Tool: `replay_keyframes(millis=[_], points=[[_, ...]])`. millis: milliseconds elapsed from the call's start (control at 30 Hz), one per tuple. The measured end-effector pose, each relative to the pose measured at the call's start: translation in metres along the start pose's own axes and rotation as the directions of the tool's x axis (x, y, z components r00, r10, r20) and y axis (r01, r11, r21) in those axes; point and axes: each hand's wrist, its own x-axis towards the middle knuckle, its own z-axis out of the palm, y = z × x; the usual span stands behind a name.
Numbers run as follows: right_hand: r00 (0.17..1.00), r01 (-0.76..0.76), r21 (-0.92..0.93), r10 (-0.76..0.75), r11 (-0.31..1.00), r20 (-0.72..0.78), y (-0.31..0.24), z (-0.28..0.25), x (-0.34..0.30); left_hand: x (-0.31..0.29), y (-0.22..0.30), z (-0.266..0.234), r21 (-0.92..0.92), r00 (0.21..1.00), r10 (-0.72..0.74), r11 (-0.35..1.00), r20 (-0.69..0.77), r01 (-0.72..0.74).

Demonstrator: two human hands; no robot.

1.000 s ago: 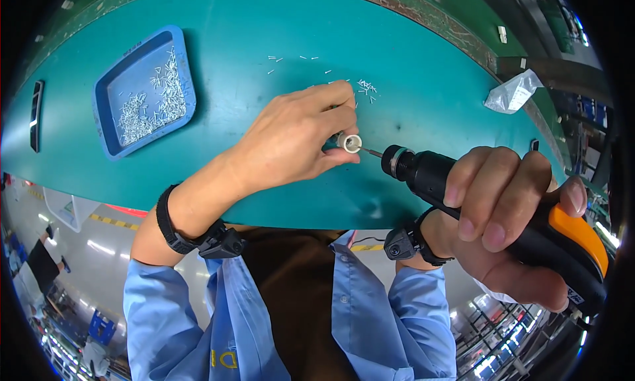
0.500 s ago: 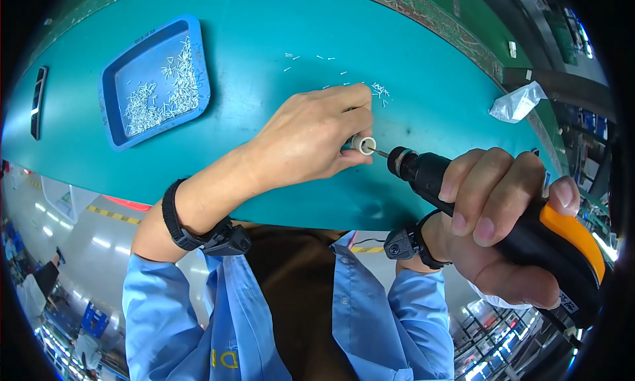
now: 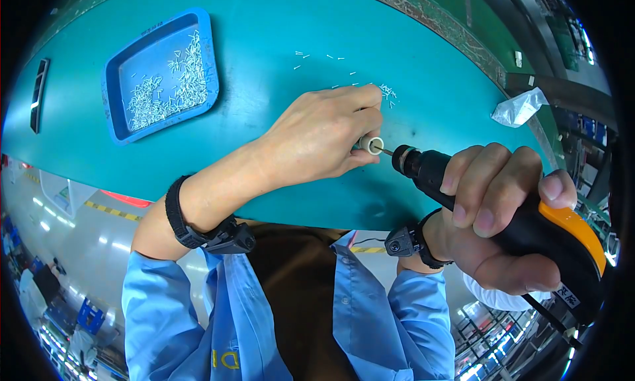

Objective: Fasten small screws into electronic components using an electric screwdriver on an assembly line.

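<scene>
Between the fingertips and thumb of my left hand (image 3: 324, 133) is a small cream-coloured cylindrical part (image 3: 375, 145), its round open end facing right. My fingers hide the rest of it. My right hand (image 3: 493, 209) is wrapped round a black and orange electric screwdriver (image 3: 430, 176). The thin bit (image 3: 385, 151) points left, and its tip is at the mouth of the cylinder. How far the tip reaches inside I cannot tell. Just beyond my left fingertips lies a small pile of silver screws (image 3: 387, 91), with several single ones scattered to its left.
A blue tray (image 3: 114, 93) with many small screws stands at the left of the green table (image 3: 258, 43). A dark narrow strip (image 3: 40, 95) lies near the left edge. On the far right is a clear plastic bag (image 3: 520, 108). A cord (image 3: 552, 318) trails below the screwdriver.
My left hand and the cylinder have shifted slightly right in the picture, as have the tray and loose screws. The screwdriver bit stays at the cylinder's opening. Both grips are unchanged.
</scene>
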Motion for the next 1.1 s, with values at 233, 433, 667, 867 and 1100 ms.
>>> replay_keyframes(millis=[233, 433, 667, 867, 1100], points=[[0.998, 0.026, 0.026, -0.025, 0.999, -0.065, 0.013, 0.006, -0.001, -0.001, 0.0, -0.001, -0.023, 0.999, -0.044, 0.999, 0.017, 0.045], [0.99, 0.054, -0.013, -0.055, 0.998, -0.132, 0.012, 0.013, 0.002, 0.001, 0.004, -0.009, 0.0, 0.999, -0.039, 0.999, 0.032, 0.039], [0.887, 0.26, 0.095, -0.199, 0.961, -0.417, -0.032, -0.012, -0.005, -0.003, 0.009, -0.002, 0.039, 0.999, -0.022, 0.999, -0.038, 0.024], [0.73, 0.099, -0.288, -0.266, 0.953, -0.629, -0.021, -0.061, -0.018, 0.055, 0.022, -0.04, -0.014, 0.954, -0.194, 0.981, -0.227, 0.195], [0.728, 0.047, -0.351, -0.273, 0.935, -0.629, -0.003, -0.08, -0.022, 0.183, -0.068, -0.09, 0.321, 0.835, -0.398, 0.789, -0.381, 0.523]])
